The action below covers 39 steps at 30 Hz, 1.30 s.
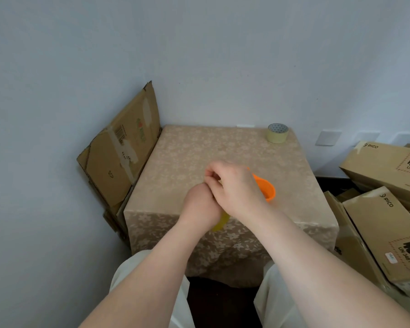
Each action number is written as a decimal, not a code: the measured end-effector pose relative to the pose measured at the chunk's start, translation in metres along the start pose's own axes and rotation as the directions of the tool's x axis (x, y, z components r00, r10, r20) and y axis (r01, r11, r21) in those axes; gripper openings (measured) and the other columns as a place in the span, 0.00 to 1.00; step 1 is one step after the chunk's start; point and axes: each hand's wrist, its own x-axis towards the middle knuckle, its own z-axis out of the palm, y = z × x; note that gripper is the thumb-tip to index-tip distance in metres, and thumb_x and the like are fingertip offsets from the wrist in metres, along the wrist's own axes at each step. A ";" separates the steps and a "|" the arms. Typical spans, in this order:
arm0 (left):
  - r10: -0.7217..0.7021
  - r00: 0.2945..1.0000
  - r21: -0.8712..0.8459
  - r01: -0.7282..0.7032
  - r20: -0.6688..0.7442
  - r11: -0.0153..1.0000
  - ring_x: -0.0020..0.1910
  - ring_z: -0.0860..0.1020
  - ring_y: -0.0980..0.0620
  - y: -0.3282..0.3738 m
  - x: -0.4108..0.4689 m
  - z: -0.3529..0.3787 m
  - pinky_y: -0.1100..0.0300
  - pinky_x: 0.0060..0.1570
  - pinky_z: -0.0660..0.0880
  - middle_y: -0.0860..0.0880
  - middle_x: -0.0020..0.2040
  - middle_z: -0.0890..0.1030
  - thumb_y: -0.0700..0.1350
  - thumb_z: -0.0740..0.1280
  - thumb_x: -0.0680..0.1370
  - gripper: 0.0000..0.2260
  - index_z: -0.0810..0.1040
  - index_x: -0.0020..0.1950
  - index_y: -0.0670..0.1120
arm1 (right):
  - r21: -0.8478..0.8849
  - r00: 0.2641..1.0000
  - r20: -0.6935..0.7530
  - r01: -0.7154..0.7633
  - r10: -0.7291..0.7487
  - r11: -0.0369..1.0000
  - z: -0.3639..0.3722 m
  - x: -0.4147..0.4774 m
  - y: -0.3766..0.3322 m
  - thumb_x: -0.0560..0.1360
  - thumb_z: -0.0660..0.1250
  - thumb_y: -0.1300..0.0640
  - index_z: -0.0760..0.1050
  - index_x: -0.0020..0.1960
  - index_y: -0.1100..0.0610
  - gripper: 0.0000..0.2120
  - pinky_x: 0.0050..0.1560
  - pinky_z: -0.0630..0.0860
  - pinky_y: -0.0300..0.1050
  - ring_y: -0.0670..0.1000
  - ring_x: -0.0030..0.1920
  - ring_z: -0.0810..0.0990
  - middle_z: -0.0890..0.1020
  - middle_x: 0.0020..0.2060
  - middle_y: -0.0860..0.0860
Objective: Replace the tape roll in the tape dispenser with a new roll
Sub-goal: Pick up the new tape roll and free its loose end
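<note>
An orange tape dispenser [266,189] lies on the table [175,150], mostly hidden behind my right hand [232,188]. My left hand [199,207] is closed around a yellowish tape roll [220,222], of which only the lower edge shows. My right hand's fingertips pinch something small just above the left hand, likely the tape's end; what exactly is hidden. A second tape roll [278,133], pale yellow with a patterned core, stands at the table's far right corner, away from both hands.
The small table wears a beige floral cloth and stands against a white wall. Flattened cardboard [121,150] leans on its left side. Stacked brown boxes [388,209] crowd the floor on the right. My knees sit under the near edge.
</note>
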 end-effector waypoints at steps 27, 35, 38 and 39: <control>-0.251 0.962 -0.766 0.238 0.103 0.597 0.40 0.77 0.48 -0.019 0.014 0.018 0.59 0.34 0.72 0.45 0.48 0.80 0.45 0.67 0.75 0.03 0.77 0.46 0.53 | 0.089 0.910 -0.050 -0.406 0.411 0.910 0.006 0.020 0.055 0.78 0.58 0.55 0.73 0.61 0.55 0.13 0.47 0.68 0.42 0.54 0.51 0.78 0.80 0.52 0.54; -0.351 0.935 -0.786 0.259 0.058 0.561 0.52 0.77 0.47 -0.030 0.030 0.022 0.55 0.44 0.72 0.48 0.53 0.80 0.46 0.69 0.74 0.05 0.76 0.40 0.53 | -0.115 0.704 0.153 -0.684 0.693 0.720 0.022 0.001 0.103 0.77 0.56 0.61 0.71 0.66 0.56 0.19 0.55 0.71 0.46 0.59 0.63 0.75 0.77 0.63 0.57; -0.362 0.931 -0.785 0.262 0.052 0.562 0.53 0.76 0.47 -0.034 0.035 0.025 0.55 0.46 0.71 0.48 0.53 0.79 0.46 0.69 0.75 0.04 0.76 0.40 0.52 | -0.192 0.716 0.230 -0.631 0.659 0.752 0.028 -0.010 0.110 0.76 0.57 0.65 0.72 0.64 0.53 0.19 0.49 0.74 0.48 0.61 0.58 0.76 0.79 0.58 0.57; -0.363 0.930 -0.783 0.264 0.053 0.564 0.52 0.75 0.48 -0.035 0.037 0.027 0.55 0.45 0.71 0.49 0.51 0.79 0.46 0.68 0.75 0.04 0.76 0.40 0.52 | -0.191 0.728 0.250 -0.610 0.639 0.769 0.030 -0.014 0.110 0.76 0.57 0.66 0.73 0.60 0.51 0.17 0.43 0.73 0.48 0.61 0.55 0.77 0.79 0.53 0.56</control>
